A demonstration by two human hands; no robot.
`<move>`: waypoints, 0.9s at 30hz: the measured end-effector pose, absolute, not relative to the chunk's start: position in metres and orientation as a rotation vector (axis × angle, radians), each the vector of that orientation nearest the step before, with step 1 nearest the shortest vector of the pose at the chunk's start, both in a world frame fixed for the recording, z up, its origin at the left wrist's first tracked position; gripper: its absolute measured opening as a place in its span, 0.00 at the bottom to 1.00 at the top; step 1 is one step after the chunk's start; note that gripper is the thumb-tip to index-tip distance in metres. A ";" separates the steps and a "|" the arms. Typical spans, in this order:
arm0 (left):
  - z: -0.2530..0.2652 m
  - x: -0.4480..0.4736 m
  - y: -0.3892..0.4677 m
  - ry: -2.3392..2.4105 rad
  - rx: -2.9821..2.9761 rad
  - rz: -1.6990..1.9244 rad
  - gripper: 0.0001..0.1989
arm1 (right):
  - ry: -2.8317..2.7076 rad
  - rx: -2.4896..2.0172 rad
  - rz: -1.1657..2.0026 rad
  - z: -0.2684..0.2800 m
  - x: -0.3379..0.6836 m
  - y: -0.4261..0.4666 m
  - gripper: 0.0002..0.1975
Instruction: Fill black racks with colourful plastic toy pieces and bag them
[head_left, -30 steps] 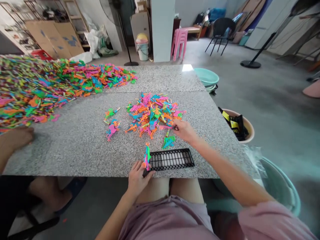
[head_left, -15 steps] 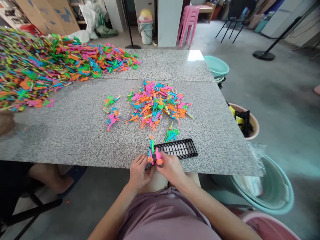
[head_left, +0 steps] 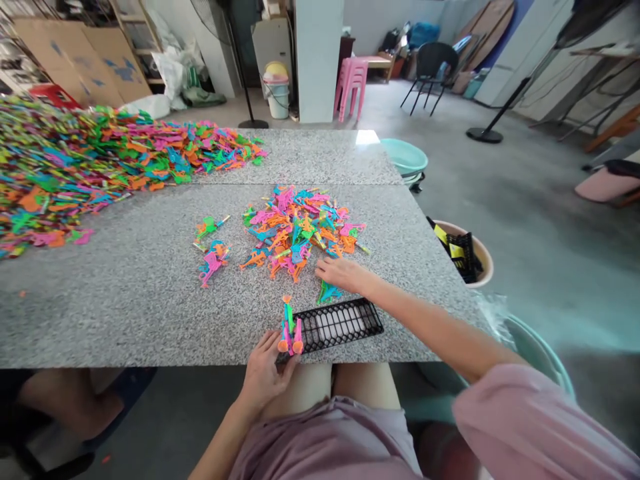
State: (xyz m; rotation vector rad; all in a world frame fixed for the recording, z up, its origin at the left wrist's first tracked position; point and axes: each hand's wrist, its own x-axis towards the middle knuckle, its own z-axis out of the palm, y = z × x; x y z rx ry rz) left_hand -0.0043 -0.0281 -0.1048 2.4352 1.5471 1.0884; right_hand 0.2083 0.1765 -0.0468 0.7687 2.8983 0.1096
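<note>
My left hand [head_left: 266,369] grips the near left corner of a black plastic grid tray [head_left: 345,325], thumb and fingers pinching its end. Several small plastic toys [head_left: 290,327] in pink, green, blue and orange stand upright in that end of the tray. My right hand [head_left: 343,273] is stretched out beyond the tray, its fingers extended and pointing left at the near edge of a small toy pile [head_left: 303,230]. Below its palm, partly covered, lies a green and blue toy [head_left: 327,292]. The right fingertips hide whatever is directly beneath them.
A large heap of the same toys [head_left: 125,153] covers the table's far left. A few loose toys [head_left: 214,260] lie left of the small pile. Tubs, including a beige basin [head_left: 483,257] with black trays, stand right of the granite table [head_left: 150,307]. Another person's leg [head_left: 70,400] shows lower left.
My right hand has left the toys at the tray's left end and reached forward to the pile. My left hand keeps hold of the tray. The view has tilted up and turned right.
</note>
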 end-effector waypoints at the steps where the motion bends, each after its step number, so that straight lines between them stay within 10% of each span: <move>1: -0.105 -0.005 -0.028 1.553 2.434 1.078 0.02 | 2.932 0.782 0.063 -0.051 0.210 0.178 0.10; 10: -0.114 -0.010 -0.031 1.567 2.422 1.022 0.07 | 2.727 1.629 -2.037 -0.093 0.180 0.093 0.15; 20: -0.117 -0.008 -0.030 1.551 2.383 1.022 0.03 | 3.074 1.143 -1.072 -0.078 0.157 0.093 0.14; 27: -0.060 -0.024 -0.033 1.665 2.293 1.094 0.16 | 3.089 1.186 -1.317 -0.091 0.158 0.084 0.14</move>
